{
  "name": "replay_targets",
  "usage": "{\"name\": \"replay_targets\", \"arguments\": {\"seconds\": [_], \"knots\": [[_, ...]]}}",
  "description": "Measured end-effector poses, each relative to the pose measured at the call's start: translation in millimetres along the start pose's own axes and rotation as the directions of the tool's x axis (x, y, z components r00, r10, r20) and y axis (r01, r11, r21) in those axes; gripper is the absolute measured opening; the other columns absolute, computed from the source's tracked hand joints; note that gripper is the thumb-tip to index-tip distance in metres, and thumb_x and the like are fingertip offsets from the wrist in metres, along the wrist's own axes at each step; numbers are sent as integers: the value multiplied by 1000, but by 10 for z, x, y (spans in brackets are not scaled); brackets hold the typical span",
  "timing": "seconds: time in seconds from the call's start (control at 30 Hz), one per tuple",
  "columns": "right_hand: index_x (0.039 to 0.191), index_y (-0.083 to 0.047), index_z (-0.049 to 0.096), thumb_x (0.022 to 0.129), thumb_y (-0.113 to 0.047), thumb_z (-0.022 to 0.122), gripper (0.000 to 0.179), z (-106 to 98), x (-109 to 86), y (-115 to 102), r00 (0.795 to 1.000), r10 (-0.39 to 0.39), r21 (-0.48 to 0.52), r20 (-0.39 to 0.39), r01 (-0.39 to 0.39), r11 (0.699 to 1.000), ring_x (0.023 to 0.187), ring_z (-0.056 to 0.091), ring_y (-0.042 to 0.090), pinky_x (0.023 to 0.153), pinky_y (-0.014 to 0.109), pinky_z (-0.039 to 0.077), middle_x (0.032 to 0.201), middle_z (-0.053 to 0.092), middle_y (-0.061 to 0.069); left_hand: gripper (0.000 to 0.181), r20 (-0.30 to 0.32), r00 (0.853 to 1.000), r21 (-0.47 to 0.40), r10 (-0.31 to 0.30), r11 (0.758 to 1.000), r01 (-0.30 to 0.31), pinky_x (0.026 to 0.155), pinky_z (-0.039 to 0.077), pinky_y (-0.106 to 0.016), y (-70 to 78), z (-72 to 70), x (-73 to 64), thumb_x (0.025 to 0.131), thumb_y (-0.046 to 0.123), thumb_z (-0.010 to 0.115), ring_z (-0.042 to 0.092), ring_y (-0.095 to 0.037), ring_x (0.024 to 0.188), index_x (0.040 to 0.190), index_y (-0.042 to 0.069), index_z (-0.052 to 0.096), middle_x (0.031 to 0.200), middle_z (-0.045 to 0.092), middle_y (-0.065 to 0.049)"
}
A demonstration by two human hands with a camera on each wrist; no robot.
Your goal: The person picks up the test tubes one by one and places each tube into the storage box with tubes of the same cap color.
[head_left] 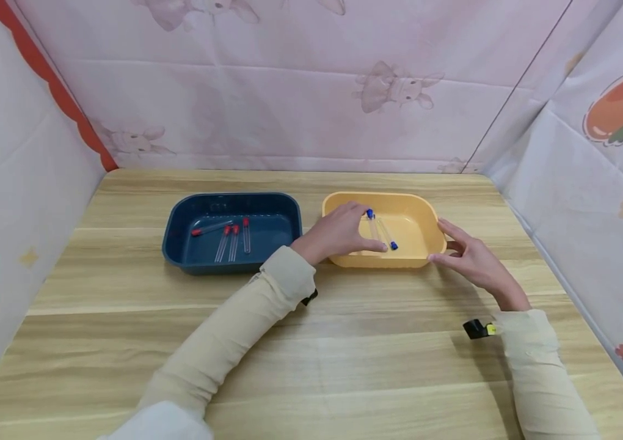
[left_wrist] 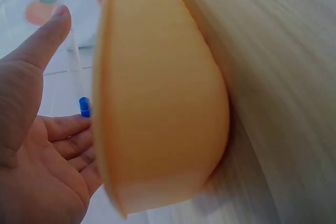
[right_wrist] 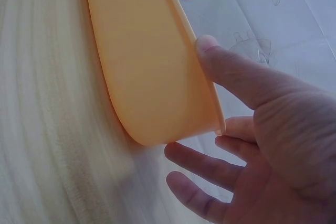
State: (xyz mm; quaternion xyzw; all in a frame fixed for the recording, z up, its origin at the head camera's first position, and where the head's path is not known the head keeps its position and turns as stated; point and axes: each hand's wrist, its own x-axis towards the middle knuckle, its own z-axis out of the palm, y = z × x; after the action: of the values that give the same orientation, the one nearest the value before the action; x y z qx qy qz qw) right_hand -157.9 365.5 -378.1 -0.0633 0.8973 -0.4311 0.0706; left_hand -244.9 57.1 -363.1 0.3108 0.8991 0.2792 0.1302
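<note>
My left hand reaches over the left part of a yellow plastic basin. Between its thumb and fingers it holds a clear test tube with a blue cap, above the rim, the cap by the index fingertip. Another blue-capped test tube lies on the basin's floor; the left hand hides part of the inside. My right hand grips the basin's right end, with the thumb on the rim and other fingers round the corner, two of them spread away from the wall.
A dark blue basin stands on the wooden table to the left, beside the left forearm. Several red-capped test tubes lie in it. Printed cloth walls close off the back and both sides.
</note>
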Motion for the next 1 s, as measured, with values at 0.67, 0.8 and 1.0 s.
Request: {"name": "replay_targets", "arguments": {"seconds": [0.67,0.8,1.0], "knots": [[164,-4,23,97,-17,76,86,-9,7,-7,1000,25,-23,-2,-25,999,131,54,45,88,7,48,170,19,16,88,20,997,6,-74,997,74,110,45,-37,-50,206,262,81,57,84,50,-23,132,146,5,55,148,51,-10],[164,-5,23,97,-16,76,86,-4,8,0,1000,26,-18,-2,-26,999,131,54,45,88,7,49,169,21,18,86,31,996,78,-86,993,83,105,48,-35,-57,243,305,81,59,83,53,-21,117,142,5,57,137,55,-8],[164,-4,22,97,-15,75,86,3,14,10,1000,18,-15,-3,-18,1000,131,54,45,88,7,48,169,22,19,87,53,994,188,-100,978,89,100,49,-34,-61,280,354,81,64,80,52,-19,110,141,5,57,130,57,-7]]}}
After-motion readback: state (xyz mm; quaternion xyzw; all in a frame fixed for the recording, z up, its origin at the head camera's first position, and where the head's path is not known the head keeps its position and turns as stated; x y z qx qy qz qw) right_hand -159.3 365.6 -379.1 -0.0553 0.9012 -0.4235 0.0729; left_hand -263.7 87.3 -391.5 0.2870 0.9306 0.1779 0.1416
